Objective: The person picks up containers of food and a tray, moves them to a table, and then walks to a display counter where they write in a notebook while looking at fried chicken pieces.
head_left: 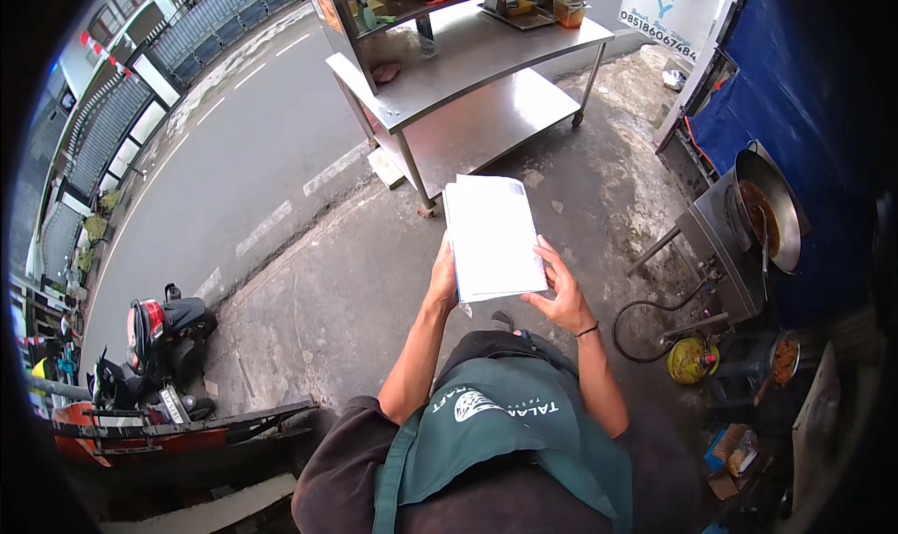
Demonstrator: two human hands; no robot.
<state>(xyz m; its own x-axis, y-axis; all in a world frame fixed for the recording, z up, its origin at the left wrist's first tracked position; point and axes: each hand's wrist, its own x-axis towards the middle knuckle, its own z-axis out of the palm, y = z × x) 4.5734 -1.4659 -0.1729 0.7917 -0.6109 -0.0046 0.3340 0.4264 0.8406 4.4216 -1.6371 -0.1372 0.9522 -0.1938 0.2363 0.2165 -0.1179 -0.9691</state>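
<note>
A stack of white paper sheets (494,243) is held out in front of my body, its surface bright and washed out, with a small greyish mark near the top right corner. My left hand (442,276) grips the stack's left edge, its fingers mostly hidden beneath. On the other side, my right hand (559,290) holds the lower right edge between thumb and fingers, and a dark band circles that wrist. Below the papers is the green apron (505,429) on my torso, bearing a white print.
Ahead stands a wheeled stainless steel table (484,74) with a lower shelf. To the right, a wok (768,211) of reddish-brown sauce sits on a metal stove, with a hose near a green gas cylinder (691,361). Parked motorcycles (165,330) and a road (259,120) lie left.
</note>
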